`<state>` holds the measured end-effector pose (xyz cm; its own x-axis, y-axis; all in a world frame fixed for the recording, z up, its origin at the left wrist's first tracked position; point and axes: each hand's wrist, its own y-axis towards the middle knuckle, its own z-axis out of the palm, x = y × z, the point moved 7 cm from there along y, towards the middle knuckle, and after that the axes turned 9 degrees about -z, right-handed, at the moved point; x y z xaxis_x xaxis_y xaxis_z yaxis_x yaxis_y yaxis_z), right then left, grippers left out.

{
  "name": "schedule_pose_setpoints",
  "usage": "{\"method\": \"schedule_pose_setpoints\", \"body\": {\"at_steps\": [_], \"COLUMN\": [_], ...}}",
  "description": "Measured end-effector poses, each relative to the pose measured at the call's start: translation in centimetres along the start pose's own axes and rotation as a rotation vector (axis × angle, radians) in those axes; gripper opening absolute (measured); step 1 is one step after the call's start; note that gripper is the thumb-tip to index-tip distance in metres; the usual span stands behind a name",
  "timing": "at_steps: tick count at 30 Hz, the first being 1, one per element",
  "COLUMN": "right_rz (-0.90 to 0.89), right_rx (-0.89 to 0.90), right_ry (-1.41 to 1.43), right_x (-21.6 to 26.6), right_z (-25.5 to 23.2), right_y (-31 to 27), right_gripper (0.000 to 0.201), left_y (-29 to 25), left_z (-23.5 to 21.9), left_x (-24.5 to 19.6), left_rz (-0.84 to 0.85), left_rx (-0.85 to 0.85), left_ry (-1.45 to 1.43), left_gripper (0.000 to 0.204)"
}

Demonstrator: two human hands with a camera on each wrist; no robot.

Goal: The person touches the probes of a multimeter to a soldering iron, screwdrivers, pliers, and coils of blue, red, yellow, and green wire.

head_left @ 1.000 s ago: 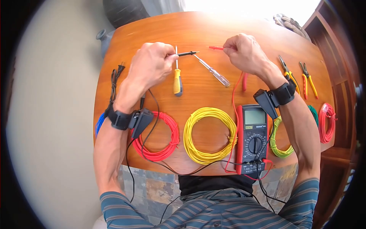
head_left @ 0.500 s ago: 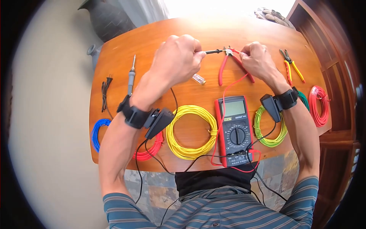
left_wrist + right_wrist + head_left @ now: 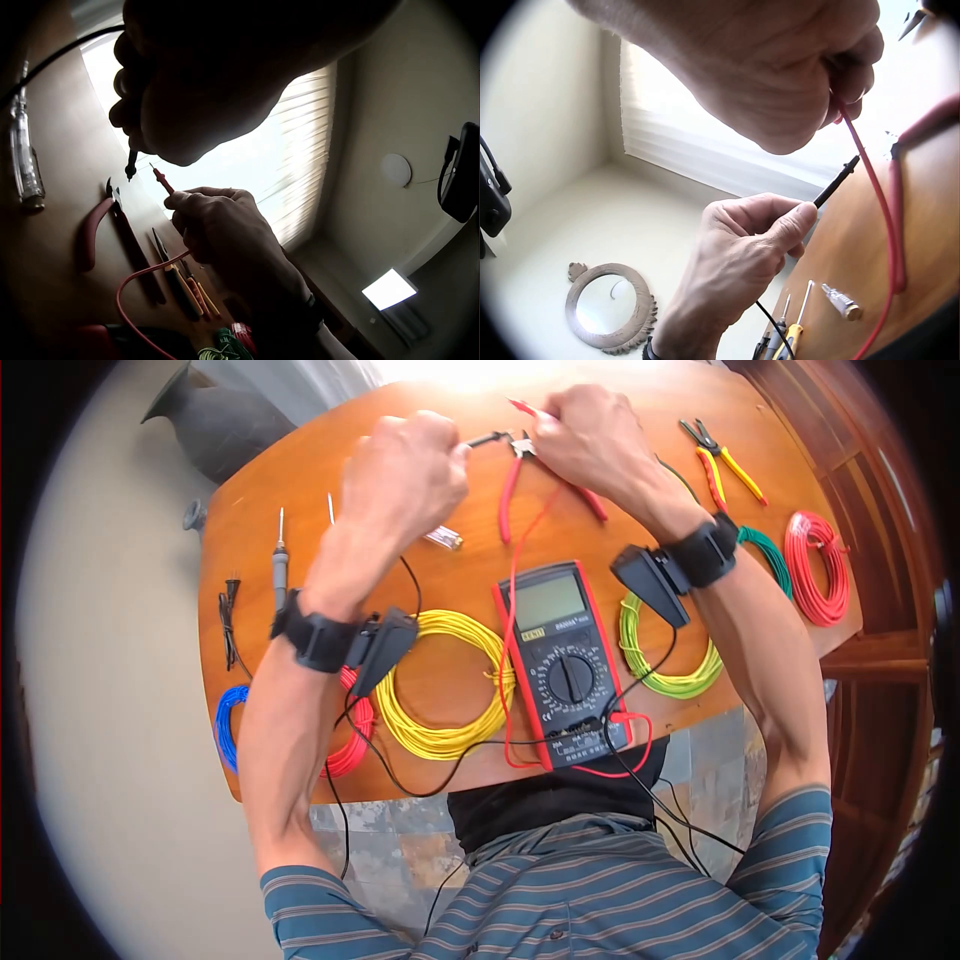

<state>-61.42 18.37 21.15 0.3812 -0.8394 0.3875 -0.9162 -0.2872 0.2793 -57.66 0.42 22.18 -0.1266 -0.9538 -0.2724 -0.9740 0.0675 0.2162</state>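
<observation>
In the head view my left hand (image 3: pixel 405 475) grips the black probe (image 3: pixel 487 439), which points right. My right hand (image 3: pixel 595 445) pinches the red probe (image 3: pixel 521 406), its tip toward the left. The two probes stand apart, above the red-handled cutters (image 3: pixel 509 496) lying on the table. The left wrist view shows the black probe (image 3: pixel 132 164) and the red probe (image 3: pixel 162 180) with their tips near each other. From the probes, leads run to the multimeter (image 3: pixel 568 675), whose display (image 3: pixel 550 603) shows no reading I can make out.
Coils of yellow (image 3: pixel 400 735), blue (image 3: pixel 226 725), yellow-green (image 3: pixel 680 685), green and red wire (image 3: pixel 815 585) lie about the table (image 3: pixel 270 490). A soldering iron (image 3: pixel 280 570) sits at left, a clear-handled screwdriver (image 3: pixel 444 538) near the left hand, wire strippers (image 3: pixel 712 465) at right.
Both hands came toward each other, then shifted left and up in the head view, still holding the probes. The view has also turned, moving the multimeter and coils leftward.
</observation>
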Motion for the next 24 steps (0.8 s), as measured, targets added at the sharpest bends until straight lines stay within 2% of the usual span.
{"method": "schedule_pose_setpoints", "body": {"at_steps": [3,4,6,8,9,11,13,15,16,17,19,21,24], "right_rz": [-0.056,-0.164,-0.271,-0.348,-0.347,-0.362,-0.4,-0.573,-0.577,-0.484,-0.392,-0.384,-0.319], "right_rx": [0.009,-0.147,-0.304,-0.056,-0.057,0.201,0.161,-0.173,-0.175,-0.035,0.098,0.112,0.117], "right_ry": [0.047,-0.032,-0.12,0.078,0.07,0.189,0.206,0.309,0.304,0.294,0.276,0.154,0.02], "right_x": [3.5,5.3,7.8,9.9,11.0,13.4,14.2,15.8,15.6,16.8,17.0,15.6,12.6], "right_z": [-0.1,-0.7,-1.6,-1.5,-2.8,-3.8,-4.3,-6.0,-6.6,-8.9,-10.6,-12.0,-14.8], "right_y": [0.4,0.1,0.0,1.1,1.2,0.7,0.2,-0.6,-0.7,-2.0,-3.2,-4.1,-5.9], "right_gripper": [0.029,0.027,0.026,0.035,0.035,0.033,0.029,0.026,0.026,0.026,0.026,0.025,0.024], "left_y": [-0.7,-1.0,-1.7,-2.4,-2.8,-3.3,-3.9,-4.5,-4.9,-5.3,-6.1,-6.8,-8.7], "left_z": [-2.0,-2.4,-3.4,-4.3,-4.8,-5.5,-5.9,-6.6,-7.0,-7.5,-8.5,-9.7,-12.2], "left_x": [0.5,0.7,0.9,1.1,1.3,1.9,2.8,3.4,3.6,3.6,3.7,3.4,4.0], "left_rz": [-0.006,-0.02,-0.06,-0.06,-0.064,-0.102,-0.14,-0.123,-0.122,-0.132,-0.139,-0.067,-0.089], "left_rx": [-0.026,-0.028,-0.034,-0.041,-0.046,-0.025,-0.007,-0.088,-0.094,-0.094,-0.102,-0.168,-0.203], "left_ry": [-0.047,-0.06,-0.086,-0.077,-0.062,-0.067,-0.071,-0.13,-0.134,-0.144,-0.157,-0.123,-0.155], "left_gripper": [0.027,0.026,0.026,0.026,0.026,0.026,0.026,0.024,0.024,0.023,0.022,0.021,0.02]}}
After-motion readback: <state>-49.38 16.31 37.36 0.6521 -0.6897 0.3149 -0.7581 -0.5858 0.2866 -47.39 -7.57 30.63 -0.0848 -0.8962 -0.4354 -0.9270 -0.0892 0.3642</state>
